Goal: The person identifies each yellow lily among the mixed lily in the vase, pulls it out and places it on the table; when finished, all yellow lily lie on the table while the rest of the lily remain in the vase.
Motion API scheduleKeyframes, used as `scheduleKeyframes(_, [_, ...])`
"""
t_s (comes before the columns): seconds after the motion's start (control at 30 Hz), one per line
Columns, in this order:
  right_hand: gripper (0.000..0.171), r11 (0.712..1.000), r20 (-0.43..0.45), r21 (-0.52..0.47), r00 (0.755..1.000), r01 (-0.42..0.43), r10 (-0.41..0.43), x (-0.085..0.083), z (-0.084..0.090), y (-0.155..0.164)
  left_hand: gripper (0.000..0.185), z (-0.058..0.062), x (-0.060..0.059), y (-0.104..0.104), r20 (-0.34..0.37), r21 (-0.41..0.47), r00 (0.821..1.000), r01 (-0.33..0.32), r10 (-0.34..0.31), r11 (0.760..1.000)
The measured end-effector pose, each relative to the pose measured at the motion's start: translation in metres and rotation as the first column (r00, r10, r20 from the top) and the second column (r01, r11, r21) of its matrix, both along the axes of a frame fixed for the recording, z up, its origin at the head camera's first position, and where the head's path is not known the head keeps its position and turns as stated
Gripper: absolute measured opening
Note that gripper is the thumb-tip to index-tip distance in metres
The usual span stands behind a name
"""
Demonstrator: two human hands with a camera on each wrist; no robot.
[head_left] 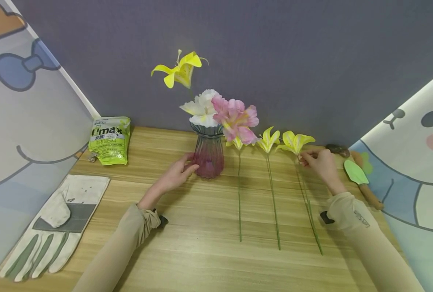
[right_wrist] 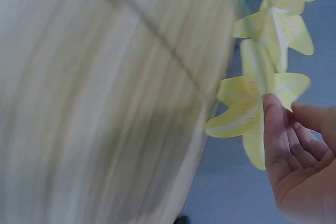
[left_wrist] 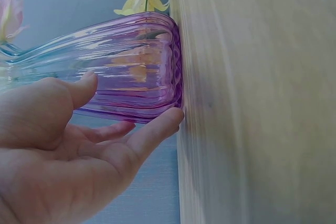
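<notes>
Three flowers [head_left: 220, 108] already in ribbed glass vase [head_left: 208, 157]; three yellow lilies [head_left: 269, 142] left outside, rightmost pinched by right hand's fingers [head_left: 305, 156]; left hand [head_left: 175, 175] touching vase, fingers apart.

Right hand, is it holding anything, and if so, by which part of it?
Yes. The right hand pinches the rightmost yellow lily by the upper end of its stem.
</notes>
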State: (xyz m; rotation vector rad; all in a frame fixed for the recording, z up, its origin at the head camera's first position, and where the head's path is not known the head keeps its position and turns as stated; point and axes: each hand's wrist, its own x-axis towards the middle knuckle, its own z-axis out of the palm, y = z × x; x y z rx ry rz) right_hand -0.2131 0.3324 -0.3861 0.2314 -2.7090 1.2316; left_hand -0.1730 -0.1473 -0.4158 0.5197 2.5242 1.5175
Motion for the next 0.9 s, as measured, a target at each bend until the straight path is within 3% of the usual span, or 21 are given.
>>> scheduleKeyframes(0.27, [0.035,0.996,-0.057,-0.077,0.997,0.053,-0.058,0.009,0.022,-0.02,0.051,-0.002,0.002,-0.002,-0.005,-0.014,1.0,-0.001,0.001,1.0])
scheduleKeyframes(0.53, [0.027,0.959,-0.171,-0.282,0.985,-0.023,-0.027,0.029,0.067,-0.068,0.052,-0.002,0.003,-0.002,0.005,-0.006,1.0,0.004,-0.004,1.0])
scheduleKeyframes(0.8, [0.018,0.887,-0.362,-0.407,0.93,-0.216,0.06,0.063,0.127,-0.126,0.052,0.001,0.003,-0.001,0.012,-0.005,1.0,0.007,-0.007,1.0])
scheduleKeyframes(0.9, [0.018,0.862,-0.437,-0.394,0.89,-0.318,0.129,0.073,0.142,-0.146,0.052,0.002,0.002,0.0,0.007,-0.011,1.0,0.005,-0.005,1.0])
